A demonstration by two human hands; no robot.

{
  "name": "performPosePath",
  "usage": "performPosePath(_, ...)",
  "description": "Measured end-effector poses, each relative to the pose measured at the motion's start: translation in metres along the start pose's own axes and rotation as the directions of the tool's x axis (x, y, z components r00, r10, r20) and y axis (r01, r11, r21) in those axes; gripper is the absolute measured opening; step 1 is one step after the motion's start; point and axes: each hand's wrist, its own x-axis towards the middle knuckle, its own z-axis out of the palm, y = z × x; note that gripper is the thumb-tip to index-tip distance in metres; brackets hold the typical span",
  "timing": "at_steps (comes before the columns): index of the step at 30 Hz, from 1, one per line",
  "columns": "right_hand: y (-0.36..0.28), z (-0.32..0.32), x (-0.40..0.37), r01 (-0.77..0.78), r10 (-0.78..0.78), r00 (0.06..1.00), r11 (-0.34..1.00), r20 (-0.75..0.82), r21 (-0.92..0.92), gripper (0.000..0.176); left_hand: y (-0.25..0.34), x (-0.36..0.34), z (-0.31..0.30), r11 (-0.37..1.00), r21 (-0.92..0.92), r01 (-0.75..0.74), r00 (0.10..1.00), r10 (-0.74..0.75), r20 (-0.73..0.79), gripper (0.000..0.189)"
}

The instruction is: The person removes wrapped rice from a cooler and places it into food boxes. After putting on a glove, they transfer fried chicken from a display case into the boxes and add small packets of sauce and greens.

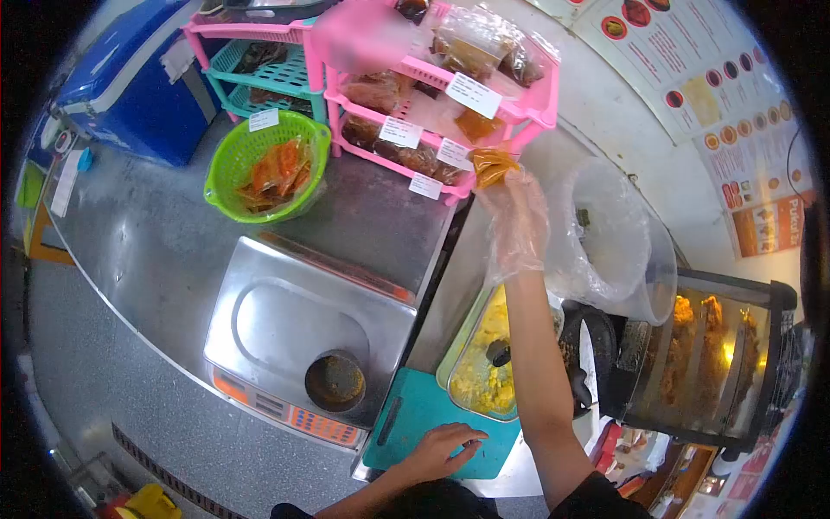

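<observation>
My right hand (519,216), in a clear plastic glove, reaches out beside the pink rack (540,104). Its fingers are closed on a small sachet of orange-brown sauce (495,166). A similar sauce packet (480,125) lies in the rack just behind. My left hand (445,448) is bare and rests over the teal cutting board (406,432), fingers loosely bent and apart, with nothing in it. Right of the board, partly hidden by my right forearm, is a lidded glass dish (484,381) of yellow food.
A metal scale (268,311) carries a small dark bowl (335,381). Behind it stands a green basket (220,186) of red-orange packets. To the right are a bag-lined clear bin (661,268), a knife (588,363) and a lit glass food case (709,363).
</observation>
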Motion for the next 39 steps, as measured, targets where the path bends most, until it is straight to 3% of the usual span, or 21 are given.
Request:
performPosePath(1, -0.003, -0.004, 0.001, 0.009, -0.009, 1.000, 1.000, -0.008, 0.000, 0.022, 0.001, 0.000, 0.001, 0.999, -0.022, 0.028, 0.999, -0.027, 0.023, 0.021)
performPosePath(3, -0.004, -0.015, 0.009, -0.231, 0.184, 0.967, 0.925, 0.178, 0.301, 0.029, 0.004, 0.003, 0.003, 0.999, -0.029, 0.037, 0.998, -0.035, 0.054, 0.022)
performPosePath(4, -0.004, -0.022, 0.008, -0.228, 0.181, 0.968, 0.925, 0.174, 0.304, 0.029, 0.006, 0.002, 0.004, 0.998, -0.038, 0.055, 0.996, -0.052, 0.075, 0.022)
performPosePath(6, -0.004, -0.034, 0.008, -0.354, 0.176, 0.924, 0.732, 0.340, 0.582, 0.034, 0.008, 0.002, 0.005, 0.999, -0.019, 0.040, 0.996, -0.039, 0.074, 0.021)
performPosePath(10, -0.010, -0.044, -0.005, -0.338, 0.046, 0.915, 0.632, 0.402, 0.697, 0.040, 0.010, 0.003, 0.006, 0.999, 0.038, 0.035, 0.997, -0.037, 0.062, 0.020)
performPosePath(12, -0.028, -0.053, -0.026, -0.436, 0.179, 0.899, 0.458, 0.400, 0.775, 0.044, 0.015, 0.004, 0.006, 0.997, 0.060, 0.042, 0.997, -0.046, 0.060, 0.019)
performPosePath(15, -0.040, -0.092, -0.065, -0.421, 0.131, 0.903, 0.457, 0.409, 0.784, 0.045, 0.022, 0.007, 0.009, 0.993, 0.104, 0.053, 0.993, -0.064, 0.100, 0.018)
performPosePath(17, -0.054, -0.127, -0.111, -0.273, 0.179, 0.962, 0.560, 0.208, 0.782, 0.046, 0.026, 0.005, 0.016, 0.992, 0.117, 0.055, 0.974, -0.079, 0.212, 0.018)
performPosePath(19, -0.061, -0.177, -0.164, -0.232, 0.241, 0.967, 0.695, 0.083, 0.680, 0.043, 0.027, 0.007, 0.029, 0.988, 0.155, 0.013, 0.984, -0.040, 0.171, 0.017)
performPosePath(20, -0.058, -0.209, -0.196, -0.192, 0.272, 0.962, 0.670, 0.005, 0.717, 0.041, 0.030, 0.003, 0.035, 0.991, 0.133, 0.009, 0.954, -0.048, 0.295, 0.017)
performPosePath(21, -0.061, -0.239, -0.229, -0.149, 0.296, 0.953, 0.642, -0.064, 0.752, 0.039, 0.032, 0.004, 0.042, 0.985, 0.172, -0.003, 0.962, -0.044, 0.269, 0.017)
performPosePath(22, -0.079, -0.255, -0.262, -0.113, 0.288, 0.939, 0.776, -0.189, 0.621, 0.032, 0.034, 0.003, 0.051, 0.977, 0.211, -0.020, 0.973, -0.030, 0.230, 0.017)
performPosePath(23, -0.090, -0.276, -0.294, -0.029, 0.246, 0.931, 0.784, -0.268, 0.621, 0.032, 0.037, 0.001, 0.059, 0.980, 0.197, -0.038, 0.947, -0.028, 0.319, 0.017)
performPosePath(25, -0.099, -0.330, -0.360, 0.057, 0.354, 0.720, 0.827, -0.597, 0.559, 0.028, 0.043, -0.005, 0.076, 0.968, 0.250, 0.005, 0.949, -0.083, 0.304, 0.016)
performPosePath(27, -0.120, -0.395, -0.427, 0.093, 0.217, 0.765, 0.895, -0.607, 0.437, 0.029, 0.046, -0.012, 0.094, 0.963, 0.267, -0.032, 0.930, -0.069, 0.361, 0.016)
performPosePath(29, -0.158, -0.440, -0.464, 0.123, 0.032, 0.640, 0.982, -0.768, 0.143, 0.034, 0.052, -0.015, 0.115, 0.947, 0.310, -0.082, 0.901, -0.062, 0.430, 0.015)
performPosePath(31, -0.188, -0.490, -0.486, 0.300, -0.171, 0.486, 0.954, -0.857, -0.021, 0.033, 0.056, -0.018, 0.138, 0.937, 0.325, -0.128, 0.886, -0.040, 0.463, 0.015)
performPosePath(33, -0.224, -0.543, -0.498, 0.458, -0.373, 0.398, 0.872, -0.838, -0.171, 0.034, 0.060, -0.022, 0.162, 0.927, 0.334, -0.168, 0.872, -0.018, 0.489, 0.015)
performPosePath(36, -0.294, -0.572, -0.513, 0.503, -0.348, 0.311, 0.850, -0.884, -0.157, 0.034, 0.069, -0.026, 0.200, 0.918, 0.352, -0.184, 0.867, -0.017, 0.498, 0.016)
performPosePath(38, -0.324, -0.597, -0.529, 0.711, -0.376, 0.400, 0.702, -0.836, 0.024, 0.034, 0.073, -0.031, 0.227, 0.900, 0.389, -0.197, 0.881, -0.011, 0.473, 0.016)
performPosePath(39, -0.336, -0.606, -0.534, 0.715, -0.373, 0.401, 0.698, -0.837, 0.031, 0.034, 0.073, -0.034, 0.242, 0.896, 0.395, -0.201, 0.881, -0.011, 0.472, 0.016)
